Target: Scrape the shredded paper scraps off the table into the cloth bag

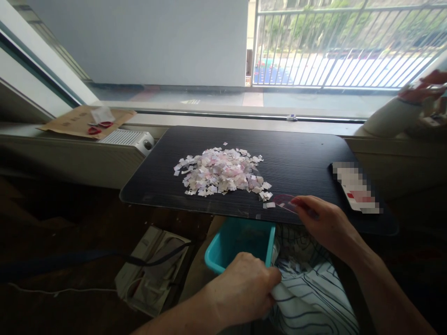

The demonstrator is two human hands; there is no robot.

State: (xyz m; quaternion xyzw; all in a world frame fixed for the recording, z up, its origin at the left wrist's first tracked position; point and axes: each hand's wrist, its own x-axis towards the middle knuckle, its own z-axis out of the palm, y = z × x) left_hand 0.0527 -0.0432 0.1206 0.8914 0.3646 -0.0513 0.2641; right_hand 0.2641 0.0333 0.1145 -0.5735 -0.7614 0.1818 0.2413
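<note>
A pile of small white and pinkish paper scraps (223, 172) lies on the black tabletop (296, 153). My right hand (319, 216) is closed on a thin, clear pinkish plastic sheet (287, 203) at the table's front edge, its tip beside a few stray scraps. Lower down, my left hand (244, 286) is closed, gripping a fold of white cloth with dark stripes (314, 293). Paper bits show in a hollow of that cloth. Left of it, a teal plastic bin (218, 253) sits below the table edge, partly covered by my left hand.
A phone-like slab (356, 188), partly blurred, lies at the table's right. On the left sill rest a brown paper envelope (70, 121), red-handled scissors (99, 126) and a white radiator (127, 138). An open box (153, 270) stands on the floor, with a dark strap (104, 255) crossing it.
</note>
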